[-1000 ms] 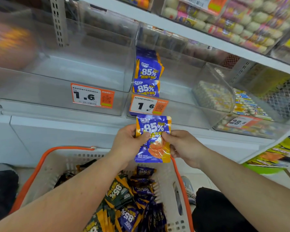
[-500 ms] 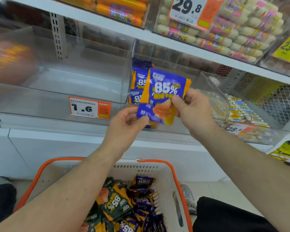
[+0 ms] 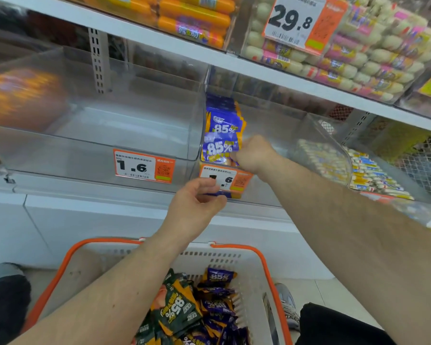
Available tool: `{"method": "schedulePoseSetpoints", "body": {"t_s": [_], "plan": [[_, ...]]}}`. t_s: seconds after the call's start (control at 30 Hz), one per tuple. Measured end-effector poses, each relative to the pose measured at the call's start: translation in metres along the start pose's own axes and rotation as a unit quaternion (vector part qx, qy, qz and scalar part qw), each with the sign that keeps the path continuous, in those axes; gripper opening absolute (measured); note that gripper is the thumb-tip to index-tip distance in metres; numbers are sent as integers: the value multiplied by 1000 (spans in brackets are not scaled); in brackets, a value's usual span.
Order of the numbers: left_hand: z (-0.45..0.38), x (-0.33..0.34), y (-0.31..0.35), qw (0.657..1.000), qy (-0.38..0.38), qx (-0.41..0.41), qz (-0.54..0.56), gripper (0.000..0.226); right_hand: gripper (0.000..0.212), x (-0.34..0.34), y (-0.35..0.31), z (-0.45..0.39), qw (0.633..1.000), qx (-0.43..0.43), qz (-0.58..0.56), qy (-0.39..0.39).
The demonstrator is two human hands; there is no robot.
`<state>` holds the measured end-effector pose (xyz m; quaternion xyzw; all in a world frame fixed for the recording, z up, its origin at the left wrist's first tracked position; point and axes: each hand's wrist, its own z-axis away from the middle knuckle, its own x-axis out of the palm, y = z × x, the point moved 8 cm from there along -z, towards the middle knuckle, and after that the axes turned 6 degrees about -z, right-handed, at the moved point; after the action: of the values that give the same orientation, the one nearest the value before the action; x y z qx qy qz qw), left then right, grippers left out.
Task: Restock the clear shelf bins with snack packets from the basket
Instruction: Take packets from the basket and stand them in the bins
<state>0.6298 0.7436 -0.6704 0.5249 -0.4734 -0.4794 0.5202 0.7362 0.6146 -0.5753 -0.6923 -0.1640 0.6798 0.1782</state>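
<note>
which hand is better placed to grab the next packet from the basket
Probably the left hand: it hangs loosely curled and free, nearer the basket. The right hand is up at the clear bin, gripping a blue 85% packet.

Hands (image 3: 253, 155): two in view
Basket (image 3: 268, 265): one, orange-rimmed
Clear bins (image 3: 159, 145): three on this shelf
"1.6" price tags (image 3: 144, 165): two
"29.8" price tag (image 3: 294, 19): one
Blue packets in the bin (image 3: 222, 135): too stacked to count

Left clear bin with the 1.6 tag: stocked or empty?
Empty: the left clear bin shows only its bare floor, no packets inside.
</note>
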Motion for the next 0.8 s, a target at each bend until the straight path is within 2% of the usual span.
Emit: {"method": "schedulePoseSetpoints", "body": {"t_s": [0.07,0.13,0.17,0.2,0.23,0.27,0.3,0.33,0.37,0.4,0.47,0.53,0.57,0.6,0.63,0.7,0.8], "plan": [[0,1,-5,1000,-7,-5,-17,33,29,5,-1,2,995,22,84,-59],[0,4,-8,999,-19,-5,-43,32,31,3,11,2,992,74,65,-78],[0,6,-10,998,-26,-7,-56,31,31,0,17,4,991,102,48,-69],[1,7,-12,997,-32,-9,-65,31,29,-5,23,6,993,110,36,-26],[1,8,-15,997,-39,-13,-72,31,26,-15,24,7,994,84,33,58],[1,9,-19,996,-47,-18,-80,31,21,-28,20,13,984,7,22,174],[2,11,-25,994,-56,-24,-92,30,18,-38,9,30,950,-121,2,287],[3,12,-32,991,-65,-32,-109,29,16,-39,-2,56,903,-257,-7,345],[5,13,-41,988,-71,-42,-127,28,14,-29,-6,81,862,-361,-15,355],[6,13,-51,985,-75,-53,-144,28,13,-12,-2,101,843,-424,-17,332],[10,14,-72,978,-85,-74,-174,28,13,27,26,118,856,-452,-8,252],[13,17,-88,970,-99,-89,-205,26,19,72,59,116,909,-397,45,117],[14,18,-94,966,-103,-96,-219,24,20,102,82,109,939,-330,100,7],[15,18,-99,962,-104,-102,-231,22,20,133,110,104,948,-251,164,-111],[16,18,-103,959,-105,-106,-241,20,19,161,139,105,936,-183,216,-211],[17,20,-109,953,-111,-111,-259,18,19,206,180,118,896,-103,260,-345],[19,22,-115,946,-129,-108,-276,18,28,252,205,139,850,-68,309,-422]]}}
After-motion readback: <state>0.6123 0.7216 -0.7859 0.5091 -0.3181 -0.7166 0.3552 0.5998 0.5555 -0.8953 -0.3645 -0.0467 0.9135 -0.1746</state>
